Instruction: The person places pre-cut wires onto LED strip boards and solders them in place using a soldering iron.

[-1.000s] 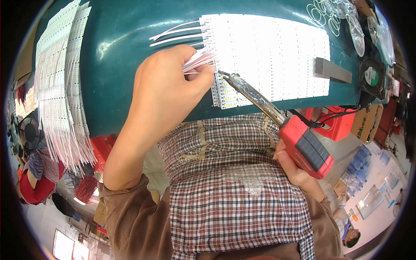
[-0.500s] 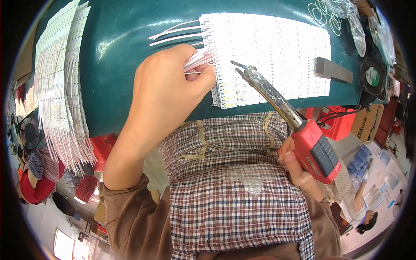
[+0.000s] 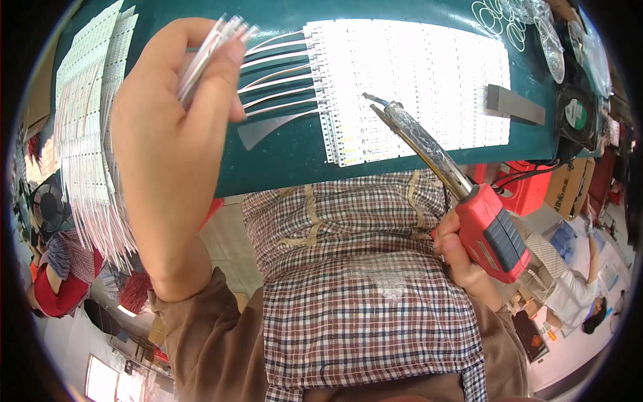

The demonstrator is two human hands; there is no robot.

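Note:
My left hand [image 3: 181, 100] is closed round a bundle of thin white and reddish wires [image 3: 224, 40], raised left of the circuit boards. A flat array of white LED circuit board strips [image 3: 408, 87] lies on the green table. From its left edge several attached wires [image 3: 281, 84] run toward my left hand; their far ends are hidden behind the fingers. My right hand [image 3: 459, 251] grips a red soldering gun [image 3: 492, 231] over my lap. Its dark tip points up and left, appearing over the left part of the strips; whether it touches them I cannot tell.
A grey metal bar [image 3: 516, 106] rests across the strips' right end. Wired strips [image 3: 90, 127] hang over the table's left side. At the right are a black fan [image 3: 577, 124], coiled wires [image 3: 492, 17] and a red box [image 3: 526, 191]. Other people sit at both sides.
My left hand has moved left from the strips' edge with the wire bundle, uncovering more attached wires and a translucent piece on the table. The soldering gun has barely shifted.

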